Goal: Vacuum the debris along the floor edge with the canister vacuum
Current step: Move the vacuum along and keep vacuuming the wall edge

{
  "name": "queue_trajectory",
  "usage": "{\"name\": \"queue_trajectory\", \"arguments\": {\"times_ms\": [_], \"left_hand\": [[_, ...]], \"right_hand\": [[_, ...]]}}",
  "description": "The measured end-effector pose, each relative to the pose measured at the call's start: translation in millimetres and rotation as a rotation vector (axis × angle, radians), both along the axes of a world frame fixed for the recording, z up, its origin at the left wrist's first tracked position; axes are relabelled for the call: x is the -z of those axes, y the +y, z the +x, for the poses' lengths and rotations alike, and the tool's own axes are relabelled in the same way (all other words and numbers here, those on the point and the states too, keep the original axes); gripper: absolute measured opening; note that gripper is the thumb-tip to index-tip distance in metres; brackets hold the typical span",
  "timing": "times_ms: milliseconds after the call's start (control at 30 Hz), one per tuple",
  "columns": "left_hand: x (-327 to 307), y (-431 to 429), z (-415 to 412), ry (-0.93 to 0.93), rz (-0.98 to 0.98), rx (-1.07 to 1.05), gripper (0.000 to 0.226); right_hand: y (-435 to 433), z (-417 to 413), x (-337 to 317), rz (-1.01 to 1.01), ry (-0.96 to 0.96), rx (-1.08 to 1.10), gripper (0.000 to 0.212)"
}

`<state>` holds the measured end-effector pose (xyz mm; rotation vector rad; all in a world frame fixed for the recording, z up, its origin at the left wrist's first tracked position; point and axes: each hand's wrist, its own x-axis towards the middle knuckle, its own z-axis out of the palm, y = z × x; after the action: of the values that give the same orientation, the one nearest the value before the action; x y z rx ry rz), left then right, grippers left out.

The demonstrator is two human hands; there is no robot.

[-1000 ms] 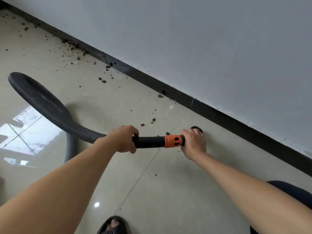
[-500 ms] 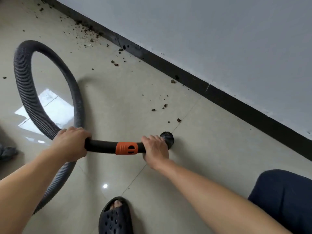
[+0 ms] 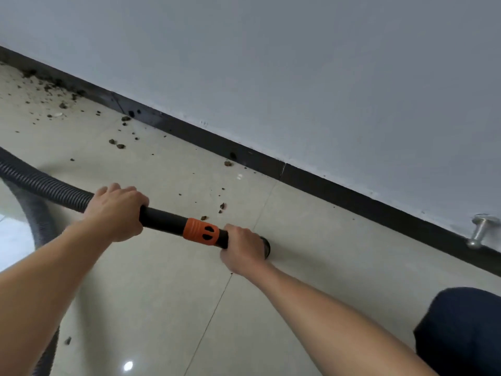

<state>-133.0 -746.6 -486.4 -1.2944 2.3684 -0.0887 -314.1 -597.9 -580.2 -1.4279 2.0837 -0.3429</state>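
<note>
Our left hand (image 3: 116, 210) and right hand (image 3: 242, 248) curl tightly around the vacuum tube (image 3: 162, 219), its nozzle (image 3: 266, 246) down at the floor (image 3: 339, 267) beside the right hand, with crumbs (image 3: 222, 206) just beyond the tube toward the wall (image 3: 325, 77).

You see a bright, evenly lit scene under soft diffuse light. The glossy beige tiled floor (image 3: 325, 280) carries a small round glare spot (image 3: 128, 365) near the bottom edge and a pale washed-out reflection (image 3: 13, 240) at the left. Shadows are faint. Detail is slightly soft throughout.
</note>
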Motion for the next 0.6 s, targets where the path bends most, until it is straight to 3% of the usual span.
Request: {"name": "queue_trajectory", "arguments": {"times_ms": [200, 367, 467, 600], "left_hand": [[19.7, 7.9, -130.0, 0.257, 0.135, 0.273, 0.013], [46.3, 38.7, -210.9, 0.338, 0.319, 0.422, 0.021], [60.8, 40.3, -223.3, 0.366, 0.412, 0.412, 0.021], [66.2, 11.1, -190.7, 0.350, 0.467, 0.306, 0.022]], "right_hand": [[29.1, -125.4, -3.9, -0.029, 0.229, 0.311, 0.019], [74.0, -207.5, 17.5, -0.037, 0.418, 0.486, 0.022], [74.9, -222.8, 26.8, -0.021, 0.460, 0.535, 0.023], [38.1, -199.8, 31.0, -0.029, 0.454, 0.447, 0.026]]}}
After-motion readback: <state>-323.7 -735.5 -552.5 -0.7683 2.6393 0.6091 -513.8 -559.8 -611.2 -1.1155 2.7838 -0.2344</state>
